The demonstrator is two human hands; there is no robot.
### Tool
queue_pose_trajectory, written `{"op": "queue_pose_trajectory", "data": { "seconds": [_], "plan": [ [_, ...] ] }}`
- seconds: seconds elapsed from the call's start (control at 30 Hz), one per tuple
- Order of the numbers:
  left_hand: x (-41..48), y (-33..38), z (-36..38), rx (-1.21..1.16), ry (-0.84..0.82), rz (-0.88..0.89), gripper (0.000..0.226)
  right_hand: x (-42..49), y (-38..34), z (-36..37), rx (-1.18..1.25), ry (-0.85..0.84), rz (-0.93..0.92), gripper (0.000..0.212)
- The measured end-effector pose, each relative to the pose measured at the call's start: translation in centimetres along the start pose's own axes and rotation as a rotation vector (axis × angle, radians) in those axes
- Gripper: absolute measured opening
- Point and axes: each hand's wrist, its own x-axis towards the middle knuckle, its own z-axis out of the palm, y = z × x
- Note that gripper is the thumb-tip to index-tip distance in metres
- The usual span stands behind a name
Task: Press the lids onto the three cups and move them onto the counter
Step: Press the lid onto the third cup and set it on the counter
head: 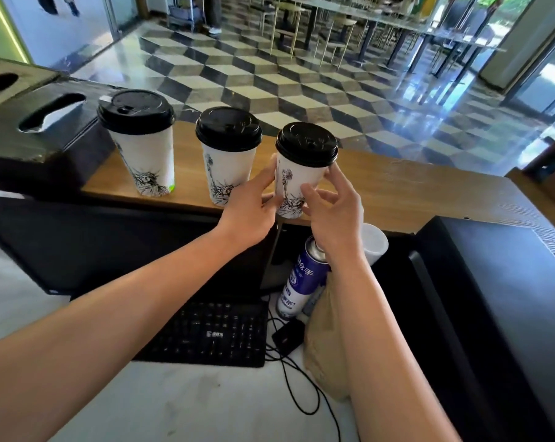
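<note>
Three white paper cups printed with a statue drawing stand in a row on the wooden counter (413, 186), each capped with a black lid. The left cup (145, 157) and the middle cup (225, 167) stand free. The right cup (296, 178) sits at the counter's front edge, its lid (306, 144) seated on the rim. My left hand (253, 205) grips its left side, thumb low on the front. My right hand (333, 202) holds its right side, thumb on the front and index finger just under the lid.
A dark box with slot openings (46, 122) sits left of the cups. Below the counter are a black keyboard (209, 333), a blue-and-white spray can (301, 275), a white foam cup (375, 244), a brown paper bag (327, 339), cables and a black machine (492, 298).
</note>
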Motion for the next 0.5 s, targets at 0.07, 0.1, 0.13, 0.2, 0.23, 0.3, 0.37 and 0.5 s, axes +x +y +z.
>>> {"op": "queue_pose_trajectory", "data": {
  "seconds": [0.07, 0.1, 0.13, 0.2, 0.23, 0.3, 0.37, 0.5],
  "plan": [
    [0.11, -0.09, 0.19, -0.002, 0.002, -0.003, 0.07, -0.01, 0.14, -0.06, 0.004, 0.024, -0.007, 0.064],
    [0.14, -0.04, 0.26, -0.015, 0.003, -0.005, 0.069, -0.03, 0.22, -0.09, 0.002, 0.036, -0.01, 0.063],
    [0.17, 0.03, 0.31, -0.024, 0.002, -0.006, 0.07, -0.07, 0.28, -0.12, 0.0, 0.048, -0.014, 0.061],
    [0.3, 0.18, 0.44, -0.016, -0.008, -0.004, 0.07, -0.12, 0.33, -0.17, 0.001, 0.067, -0.017, 0.058],
    [0.36, 0.25, 0.48, -0.005, -0.014, -0.002, 0.071, -0.13, 0.3, -0.21, -0.001, 0.073, -0.018, 0.058],
    [0.47, 0.38, 0.54, 0.011, -0.021, -0.009, 0.072, -0.15, 0.17, -0.28, -0.006, 0.083, -0.016, 0.057],
    [0.56, 0.54, 0.63, 0.005, -0.023, -0.023, 0.073, -0.17, 0.01, -0.3, -0.011, 0.089, -0.011, 0.056],
    [0.74, 0.52, 0.83, 0.002, -0.01, -0.016, 0.073, -0.24, -0.24, -0.23, -0.019, 0.085, 0.01, 0.049]
  ]
}}
